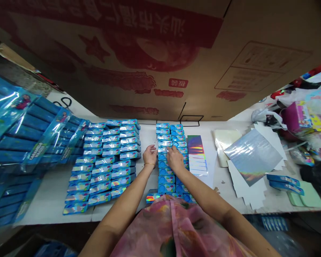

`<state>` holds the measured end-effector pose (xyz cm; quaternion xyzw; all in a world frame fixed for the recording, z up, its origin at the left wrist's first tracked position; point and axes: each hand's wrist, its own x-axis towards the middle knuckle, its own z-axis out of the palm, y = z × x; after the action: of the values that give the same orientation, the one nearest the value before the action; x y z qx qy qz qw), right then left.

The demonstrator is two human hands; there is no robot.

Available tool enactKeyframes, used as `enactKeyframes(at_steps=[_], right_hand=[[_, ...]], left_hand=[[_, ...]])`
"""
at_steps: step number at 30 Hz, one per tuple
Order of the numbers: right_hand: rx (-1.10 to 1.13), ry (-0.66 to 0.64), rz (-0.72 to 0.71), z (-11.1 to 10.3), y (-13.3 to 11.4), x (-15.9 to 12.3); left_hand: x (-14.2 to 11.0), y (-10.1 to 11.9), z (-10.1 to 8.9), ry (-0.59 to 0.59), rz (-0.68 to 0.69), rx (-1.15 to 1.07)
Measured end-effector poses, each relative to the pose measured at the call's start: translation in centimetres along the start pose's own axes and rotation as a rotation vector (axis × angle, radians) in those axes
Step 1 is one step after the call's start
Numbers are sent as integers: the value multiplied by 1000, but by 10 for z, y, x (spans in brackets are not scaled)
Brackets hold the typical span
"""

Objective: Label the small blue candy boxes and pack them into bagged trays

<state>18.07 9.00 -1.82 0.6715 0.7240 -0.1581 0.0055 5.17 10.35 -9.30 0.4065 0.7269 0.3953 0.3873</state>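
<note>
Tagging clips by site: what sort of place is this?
Probably a small packing workshop: rows of identical small blue packs on a white worktable, a large printed carton behind them, and loose sheets stacked to the right.

A single head-worn view looks forward and steeply down, over the forearms, from close above.

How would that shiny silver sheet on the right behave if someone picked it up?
The silver sheet looks thin, so it's probably light and may sag if lifted by one corner. Its glossy face suggests it could slide fairly easily over the white sheets beneath.
</note>
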Motion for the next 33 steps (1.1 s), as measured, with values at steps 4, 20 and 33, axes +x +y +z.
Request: enactKeyframes(at_steps=[4,20,33], right_hand=[[-196,-109,-191,-3,2,-5],[1183,228,525,-18,151,-43],[-81,297,-510,-72,119,-44]], left_hand=[[-6,2,-2,-21,65,74],[-80,69,53,-611,-93,-193],[-88,89,50,-807,-94,-459]])
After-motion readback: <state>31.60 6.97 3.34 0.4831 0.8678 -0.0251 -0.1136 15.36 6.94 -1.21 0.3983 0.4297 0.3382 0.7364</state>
